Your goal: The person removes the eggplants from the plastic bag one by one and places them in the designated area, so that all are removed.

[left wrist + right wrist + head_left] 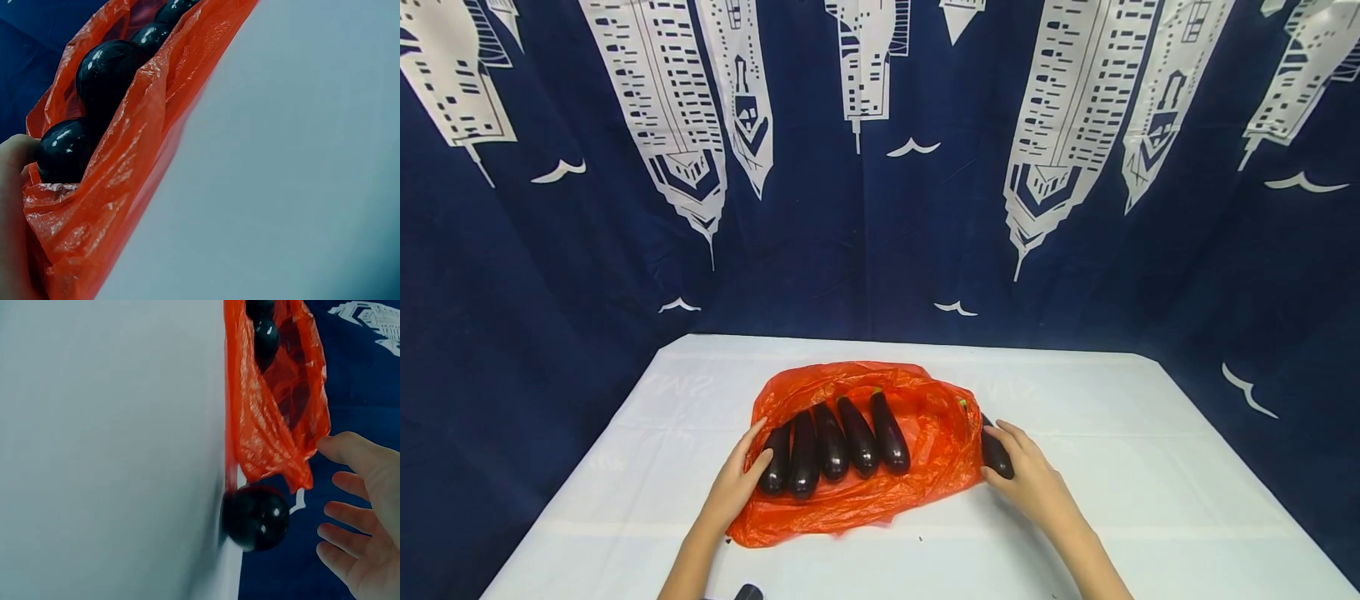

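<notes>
Several glossy dark purple eggplants [831, 446] lie side by side on a spread-out red plastic bag [932, 425]. At the bag's left edge, my left hand [741, 475] touches the outermost eggplant [65, 150], thumb and fingers apart. My right hand [1022, 467] is beside a separate eggplant [997, 454] just off the bag's right edge. Its fingers are loosely spread in the right wrist view, and the thumb lies close to the bag's rim. The rounded end of this eggplant [256, 517] faces that camera.
Everything lies on a white-covered table [1075, 400]. Behind it hangs a dark blue curtain [865, 233] with white building and bird prints. A small dark object [748, 592] shows at the near edge, by the left forearm.
</notes>
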A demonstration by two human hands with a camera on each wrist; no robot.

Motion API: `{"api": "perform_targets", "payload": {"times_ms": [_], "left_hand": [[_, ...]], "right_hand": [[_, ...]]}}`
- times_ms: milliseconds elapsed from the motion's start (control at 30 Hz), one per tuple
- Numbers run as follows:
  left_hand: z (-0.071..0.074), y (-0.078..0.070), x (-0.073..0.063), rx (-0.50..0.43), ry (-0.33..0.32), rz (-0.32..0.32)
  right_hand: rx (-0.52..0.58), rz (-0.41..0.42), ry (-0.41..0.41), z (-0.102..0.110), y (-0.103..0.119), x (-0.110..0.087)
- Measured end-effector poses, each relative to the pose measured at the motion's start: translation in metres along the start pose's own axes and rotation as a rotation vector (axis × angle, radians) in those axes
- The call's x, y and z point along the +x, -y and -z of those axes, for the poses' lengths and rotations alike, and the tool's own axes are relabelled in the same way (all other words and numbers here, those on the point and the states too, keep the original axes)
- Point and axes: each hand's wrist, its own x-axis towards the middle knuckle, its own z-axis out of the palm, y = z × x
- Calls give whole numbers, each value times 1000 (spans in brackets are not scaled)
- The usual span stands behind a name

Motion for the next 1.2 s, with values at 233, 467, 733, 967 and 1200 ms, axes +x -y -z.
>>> {"api": "perform_targets", "payload": {"times_ms": [233,467,733,967,1200], "left_hand": [[0,0,1,4,2,7],[1,-1,1,5,8,19],[1,-1,1,5,7,15],[0,-1,1,5,5,12],[0,0,1,6,6,17]], "right_hand": [[-6,60,-21,1,16,-1],[20,98,-10,-4,39,6],[-24,163,16,-21,62,19],[28,209,72,-36,75,27],[65,235,175,-47,85,32]]}}
